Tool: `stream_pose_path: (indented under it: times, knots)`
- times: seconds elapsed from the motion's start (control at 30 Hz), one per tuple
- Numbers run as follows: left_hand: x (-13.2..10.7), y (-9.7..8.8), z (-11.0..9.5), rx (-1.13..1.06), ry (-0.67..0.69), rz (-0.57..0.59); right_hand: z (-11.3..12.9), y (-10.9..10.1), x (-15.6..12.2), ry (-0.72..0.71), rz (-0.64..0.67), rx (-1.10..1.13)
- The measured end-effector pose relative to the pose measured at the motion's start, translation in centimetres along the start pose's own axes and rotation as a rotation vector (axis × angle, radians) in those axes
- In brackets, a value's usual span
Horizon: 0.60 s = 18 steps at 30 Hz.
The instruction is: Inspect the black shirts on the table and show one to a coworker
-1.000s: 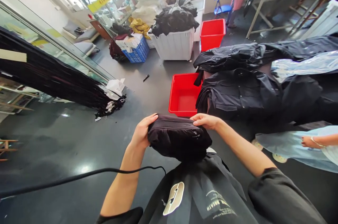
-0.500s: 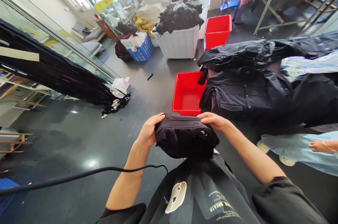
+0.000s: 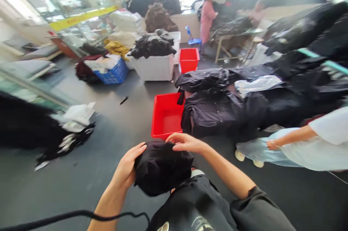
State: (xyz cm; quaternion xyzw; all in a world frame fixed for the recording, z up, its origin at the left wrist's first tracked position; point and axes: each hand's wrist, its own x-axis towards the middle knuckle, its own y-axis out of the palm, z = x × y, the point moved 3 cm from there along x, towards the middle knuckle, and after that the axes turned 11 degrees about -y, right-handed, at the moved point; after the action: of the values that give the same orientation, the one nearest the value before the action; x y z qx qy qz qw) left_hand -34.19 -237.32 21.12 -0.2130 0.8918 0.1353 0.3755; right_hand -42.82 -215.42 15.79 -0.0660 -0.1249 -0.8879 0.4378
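Observation:
A black fabric pouch (image 3: 163,173) is held up in front of my chest, its sides soft and rounded. My left hand (image 3: 126,165) is wrapped round its left side, with fingers at the upper left edge. At the pouch's upper right, my right hand (image 3: 187,143) has its fingers stretched out and somewhat apart over the top edge. Whether the right fingertips press on the fabric is hard to see. The pouch's underside is hidden from me.
A red bin (image 3: 167,116) stands just beyond the pouch. Black garments (image 3: 214,111) cover a table at right, beside a person in light clothing (image 3: 315,147). Behind are a white tub (image 3: 154,67) and a blue crate (image 3: 112,71). A black cable (image 3: 67,214) crosses the lower left.
The view has tilted up and turned right. The pouch has tipped, so its zip and white logo no longer show. My right hand has loosened its pinch and reached leftward over the top.

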Motion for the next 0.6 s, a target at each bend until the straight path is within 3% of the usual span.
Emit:
stream_pose_path:
  times: [0.1,0.3,0.5,0.6]
  knots:
    - [0.7,1.1,-0.1,0.088,-0.017,0.055,0.7,1.2,0.7,-0.049,0.064,-0.247]
    - [0.9,3.2,-0.8,0.22,-0.036,0.283,-0.2,2.8,1.3,-0.117,-0.071,-0.406]
    - [1.7,4.4,-1.0,0.263,-0.087,0.292,-1.0,3.4,0.6,-0.17,-0.262,-0.624]
    - [2.5,5.0,-0.7,0.296,-0.054,0.311,-2.4,3.3,0.4,-0.15,-0.298,-0.683]
